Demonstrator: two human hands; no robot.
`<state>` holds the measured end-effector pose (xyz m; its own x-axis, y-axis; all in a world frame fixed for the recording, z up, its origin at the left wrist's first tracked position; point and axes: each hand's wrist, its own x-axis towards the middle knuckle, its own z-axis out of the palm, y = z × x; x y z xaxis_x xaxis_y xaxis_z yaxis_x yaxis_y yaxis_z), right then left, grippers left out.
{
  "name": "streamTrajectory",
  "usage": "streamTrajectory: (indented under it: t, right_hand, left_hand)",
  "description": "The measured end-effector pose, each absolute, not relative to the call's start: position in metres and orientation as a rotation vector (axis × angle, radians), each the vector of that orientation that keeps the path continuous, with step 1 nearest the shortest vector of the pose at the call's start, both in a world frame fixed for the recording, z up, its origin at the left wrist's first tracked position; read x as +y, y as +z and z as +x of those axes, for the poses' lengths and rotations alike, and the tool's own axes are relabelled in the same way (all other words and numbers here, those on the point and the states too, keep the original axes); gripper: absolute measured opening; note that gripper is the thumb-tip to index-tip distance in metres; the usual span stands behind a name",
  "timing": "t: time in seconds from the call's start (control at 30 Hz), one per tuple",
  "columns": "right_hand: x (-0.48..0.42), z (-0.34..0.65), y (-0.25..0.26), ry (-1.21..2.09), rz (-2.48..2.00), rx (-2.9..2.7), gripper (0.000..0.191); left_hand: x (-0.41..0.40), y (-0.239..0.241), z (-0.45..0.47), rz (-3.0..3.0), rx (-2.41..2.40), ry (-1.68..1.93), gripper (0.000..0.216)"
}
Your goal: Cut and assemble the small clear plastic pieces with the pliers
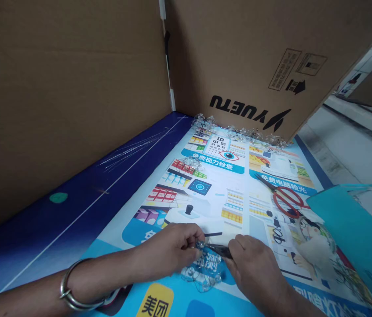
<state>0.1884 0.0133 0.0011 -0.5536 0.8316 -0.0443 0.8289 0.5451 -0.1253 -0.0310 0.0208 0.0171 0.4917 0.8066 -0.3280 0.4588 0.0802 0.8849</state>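
My left hand [176, 247], with a silver bangle [69, 288] on its wrist, is closed in a pinch on a tangle of thin wire with clear beads [206, 275]. The rest of that tangle hangs and lies on the printed sheet just below the fingers. My right hand [253, 264] is wrapped around dark pliers [217, 250], their handles mostly hidden in the palm. The jaws point left and meet the wire tangle at my left fingertips. Whether they are clamped on a strand is too small to tell.
Red-handled scissors [286, 200] lie on the printed sheet [206, 198] at right, beside a teal box [351, 233]. More wire pieces [242, 134] line the cardboard wall [238, 57] at the back, with another small tangle [191, 164] nearer. Clear thin strands [133, 149] lie at left.
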Motion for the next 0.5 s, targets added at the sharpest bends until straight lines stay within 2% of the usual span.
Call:
streamTrajectory:
  t: [0.23, 0.5]
  right_hand:
    - [0.0148, 0.1902, -0.0004, 0.138, -1.420, -2.738, 0.008]
    - [0.0156, 0.1892, -0.0004, -0.004, -1.367, -2.730, 0.011]
  left_hand:
    - [0.0236, 0.0147, -0.0322, 1.365, 1.085, 0.335, 0.019]
    - [0.0261, 0.0131, -0.0345, 1.326, 1.009, 0.341, 0.016]
